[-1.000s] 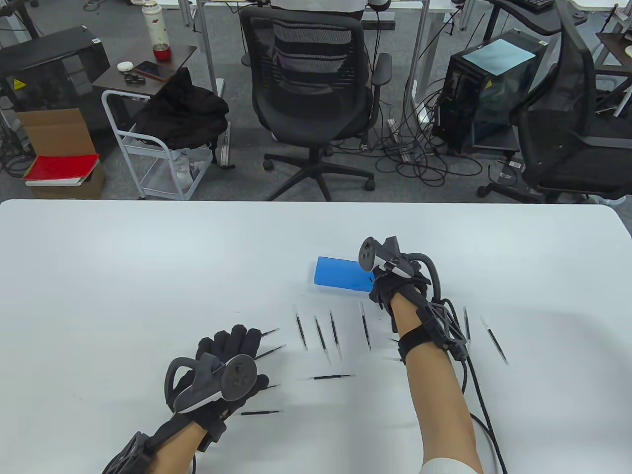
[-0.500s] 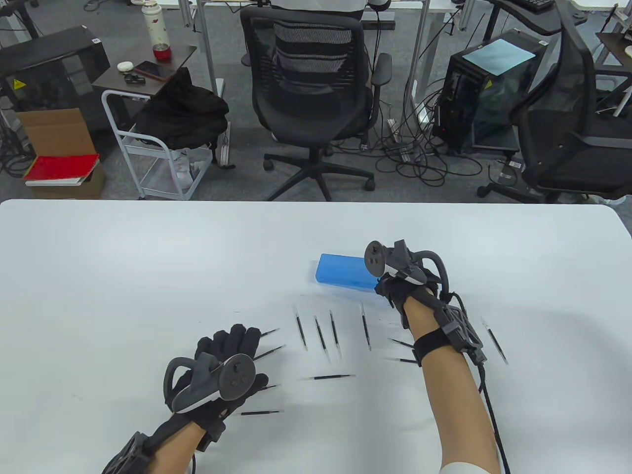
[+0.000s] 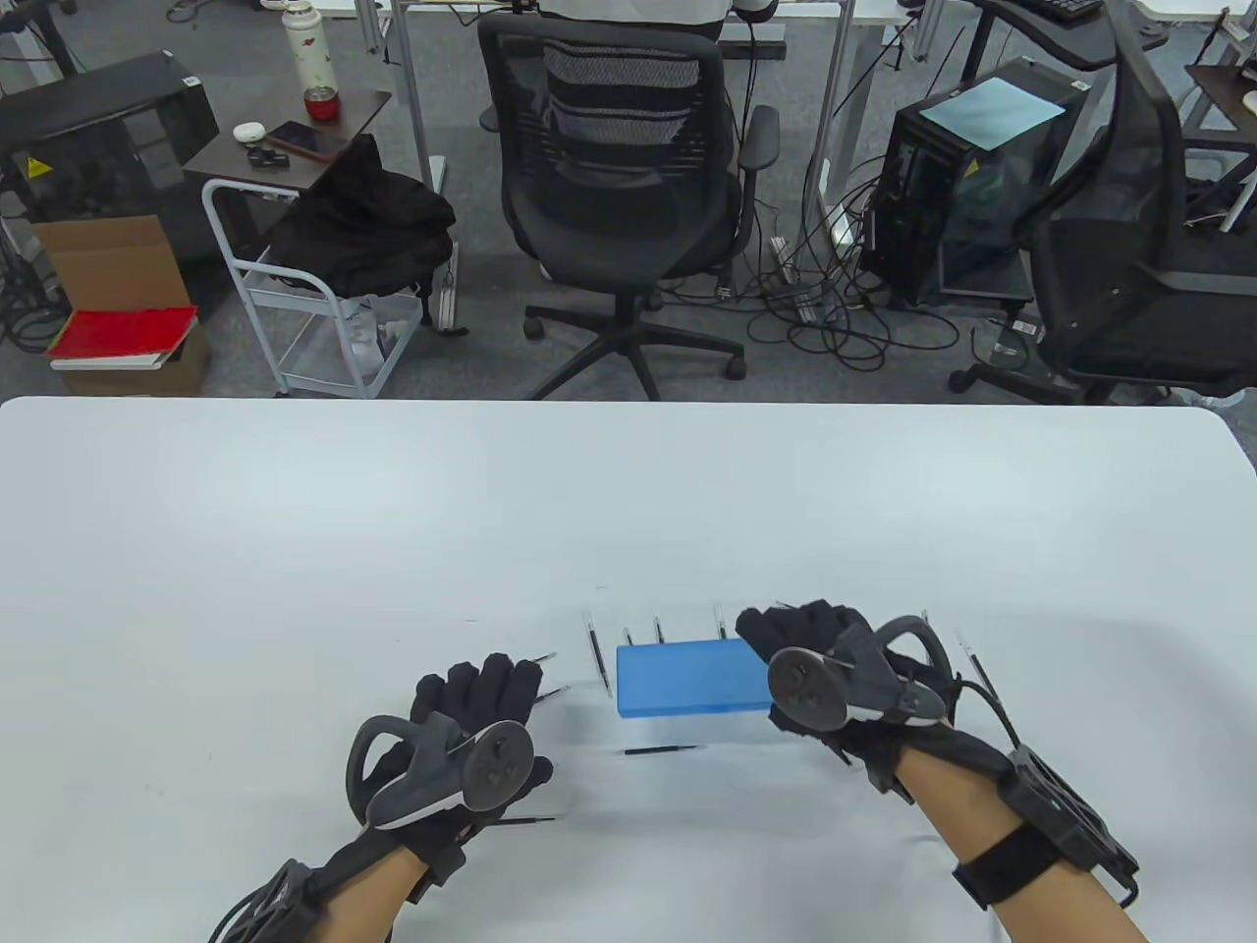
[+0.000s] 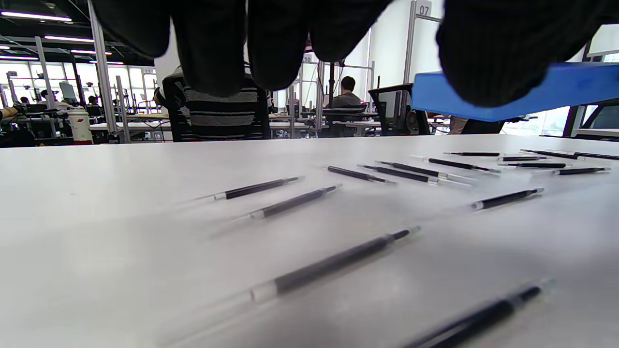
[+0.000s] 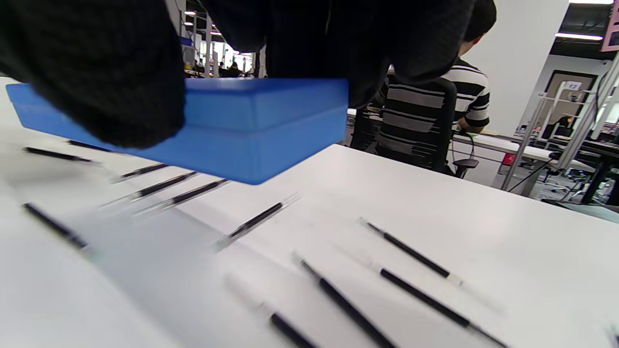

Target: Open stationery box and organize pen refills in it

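Note:
My right hand (image 3: 786, 638) grips the right end of the closed blue stationery box (image 3: 692, 680) and holds it in the air above the table; the right wrist view shows the box (image 5: 251, 128) clear of the surface, thumb on one side and fingers over the top. Several black pen refills (image 3: 664, 750) lie scattered on the white table (image 3: 393, 550), some hidden under the box. My left hand (image 3: 486, 688) rests near the front edge with relaxed fingers (image 4: 213, 43) above refills (image 4: 333, 263), holding nothing.
More refills (image 3: 980, 674) lie to the right of my right hand. Beyond the table's far edge stand an office chair (image 3: 628, 187), a white cart (image 3: 304, 305) and a computer case (image 3: 972, 187) among floor cables.
My right hand has lifted the blue box from mid-table and carried it toward the front edge, over the refills. My left hand shifted slightly right and forward.

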A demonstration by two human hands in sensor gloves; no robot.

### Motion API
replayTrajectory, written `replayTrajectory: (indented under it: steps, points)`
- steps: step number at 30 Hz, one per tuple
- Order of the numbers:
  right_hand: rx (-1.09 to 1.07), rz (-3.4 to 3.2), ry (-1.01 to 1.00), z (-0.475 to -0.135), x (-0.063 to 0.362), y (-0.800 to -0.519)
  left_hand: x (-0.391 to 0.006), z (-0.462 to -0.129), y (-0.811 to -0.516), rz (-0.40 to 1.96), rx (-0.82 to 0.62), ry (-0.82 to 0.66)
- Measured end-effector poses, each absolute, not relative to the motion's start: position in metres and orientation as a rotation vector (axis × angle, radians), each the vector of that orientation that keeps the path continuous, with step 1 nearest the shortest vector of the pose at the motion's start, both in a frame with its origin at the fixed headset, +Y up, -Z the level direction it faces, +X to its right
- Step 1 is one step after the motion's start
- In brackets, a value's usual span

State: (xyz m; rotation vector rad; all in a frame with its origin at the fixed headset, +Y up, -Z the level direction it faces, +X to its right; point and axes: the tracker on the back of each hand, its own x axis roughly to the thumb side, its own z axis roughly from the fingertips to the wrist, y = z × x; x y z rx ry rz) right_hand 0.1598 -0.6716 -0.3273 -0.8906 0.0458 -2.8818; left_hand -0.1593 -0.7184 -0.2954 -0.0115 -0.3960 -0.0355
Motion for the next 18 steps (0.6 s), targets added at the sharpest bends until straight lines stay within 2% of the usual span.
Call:
replayTrajectory:
  steps: [4, 8, 13, 18]
  points:
    - [-0.958, -2.868, -0.006, -0.291, 0.165, -0.689, -0.138, -0.286, -0.718, -0.074, 0.017, -0.458]
    - [-0.993, -2.876, -0.053, -0.273, 0.168, -0.706, -0.112, -0.269, -0.717, -0.108, 0.074, -0.552]
    - [-0.999, -2.857, -0.063, -0.269, 0.170, -0.720, -0.079, -0.256, -0.725, -0.125, 0.066, -0.690]
    - [-0.997, -2.857, -0.129, -0.271, 0.170, -0.730, -0.056, -0.253, -0.734, -0.148, 0.003, -0.763]
